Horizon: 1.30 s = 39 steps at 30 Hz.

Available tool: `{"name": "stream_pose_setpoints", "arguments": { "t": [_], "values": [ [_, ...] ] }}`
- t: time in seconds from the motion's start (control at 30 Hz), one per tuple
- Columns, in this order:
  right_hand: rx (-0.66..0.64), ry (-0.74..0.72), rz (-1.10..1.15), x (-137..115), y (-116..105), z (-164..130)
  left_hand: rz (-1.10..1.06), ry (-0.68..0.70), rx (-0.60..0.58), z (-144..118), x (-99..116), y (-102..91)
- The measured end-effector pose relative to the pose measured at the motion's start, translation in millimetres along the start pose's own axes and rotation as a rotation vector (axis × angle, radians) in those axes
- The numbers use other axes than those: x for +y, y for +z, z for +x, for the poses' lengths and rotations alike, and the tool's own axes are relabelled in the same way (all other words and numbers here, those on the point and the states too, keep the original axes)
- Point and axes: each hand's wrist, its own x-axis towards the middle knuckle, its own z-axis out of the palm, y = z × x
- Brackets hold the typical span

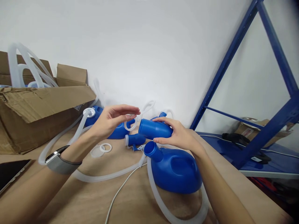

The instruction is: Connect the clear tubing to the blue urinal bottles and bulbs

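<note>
My right hand [178,133] grips a blue curved spout [153,129], its wide open end facing left. Just left of that opening, my left hand [116,116] pinches a thin white ring [131,129] that hangs below the thumb. Beneath my right hand stands a blue plastic urinal bottle [175,174] with its neck uncapped. A second blue spout [136,139] with a pale rim lies on the table behind that neck. Another white ring [106,147] rests flat beside a translucent disc [97,151], below my left forearm's line.
A cardboard box [46,105] with translucent hoses stands at left, a dark flat device [12,172] in front. More blue bottles [119,131] sit by the wall. Pale tubing [102,178] and a white cable [120,188] cross the table. A blue shelf frame [224,68] rises at right.
</note>
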Motion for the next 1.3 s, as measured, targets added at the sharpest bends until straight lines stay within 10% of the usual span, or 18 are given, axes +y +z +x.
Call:
{"name": "stream_pose_setpoints", "arguments": {
  "t": [0.7, 1.0, 1.3],
  "values": [
    [-0.067, -0.535, -0.44, -32.8, 18.5, -7.1, -0.141, 0.047, -0.155, -24.7, 19.7, 18.5],
    [0.046, -0.357, -0.541, -19.6, 12.5, -8.9, 0.284, 0.096, -0.328, -16.6, 23.1, 4.6],
    [-0.016, -0.419, -0.562, -34.1, 9.9, -8.1, 0.184, 0.129, -0.299, -17.5, 17.4, 15.5]
  ]
}}
